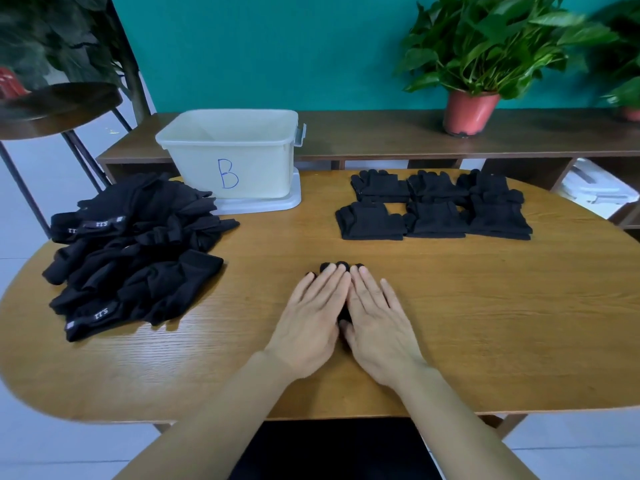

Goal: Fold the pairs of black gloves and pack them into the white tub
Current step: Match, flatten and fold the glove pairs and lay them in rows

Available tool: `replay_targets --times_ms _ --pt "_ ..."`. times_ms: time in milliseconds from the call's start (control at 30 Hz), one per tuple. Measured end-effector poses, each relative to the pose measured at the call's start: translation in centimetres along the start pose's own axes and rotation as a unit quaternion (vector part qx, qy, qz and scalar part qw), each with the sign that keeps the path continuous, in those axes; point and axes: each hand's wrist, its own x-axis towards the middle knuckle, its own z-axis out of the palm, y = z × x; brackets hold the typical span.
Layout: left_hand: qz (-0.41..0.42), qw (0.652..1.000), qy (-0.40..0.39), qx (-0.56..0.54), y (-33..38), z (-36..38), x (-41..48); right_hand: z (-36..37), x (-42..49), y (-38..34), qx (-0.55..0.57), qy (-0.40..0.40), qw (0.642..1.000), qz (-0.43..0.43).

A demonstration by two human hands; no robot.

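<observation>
A black glove [341,266] lies flat on the wooden table [485,323], almost wholly hidden under my hands; only its fingertips and a sliver between my palms show. My left hand [311,320] and my right hand [377,323] press on it side by side with straight fingers. A heap of loose black gloves [138,251] sits at the left. Several folded black gloves [436,209] lie in two rows at the right. The white tub [228,154], marked with a blue B, stands at the back on its lid [263,204]; I see nothing inside it.
Behind the table runs a low wooden shelf [381,133] with a potted plant [485,57] on it. A dark round stool [59,105] stands at the far left. The table's front edge is close to my body.
</observation>
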Motion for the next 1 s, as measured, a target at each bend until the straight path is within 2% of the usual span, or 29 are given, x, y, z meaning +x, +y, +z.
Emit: replay_targets --times_ms 67,100,300,400,500,633,767,900,1000 --pt "-0.013 0.996 -0.086 0.018 -0.7 0.5 0.1 0.2 0.0 0.3 0.019 -0.098 0.995 0.001" --pt "-0.025 0.993 -0.110 0.024 -1.1 0.7 0.1 0.2 0.0 0.6 0.020 -0.119 0.993 0.006" --pt "-0.011 0.980 -0.173 0.093 -2.9 -0.4 0.2 -0.4 -0.1 1.5 0.003 -0.140 0.990 0.015" --pt "0.045 0.975 -0.150 0.158 -3.8 -0.9 1.0 -0.8 0.0 1.7 -0.022 -0.139 0.990 0.000" --pt "0.096 0.954 -0.153 0.238 -3.9 -1.5 1.5 -1.2 0.2 1.7 -0.039 -0.136 0.990 -0.015" --pt "0.154 0.943 -0.128 0.268 -3.4 -2.6 2.9 -1.8 0.6 1.6 -0.046 -0.139 0.989 -0.024" --pt "0.106 0.953 -0.136 0.249 -2.2 -2.9 3.8 -2.2 0.6 1.4 -0.012 -0.119 0.993 -0.010" --pt "0.028 0.986 -0.074 0.147 -2.4 -2.0 2.7 -1.7 0.9 1.7 -0.013 -0.014 1.000 -0.006" --pt "0.035 0.991 0.002 0.129 -2.2 -1.5 1.6 -0.6 1.5 2.1 -0.003 0.040 0.999 -0.002"
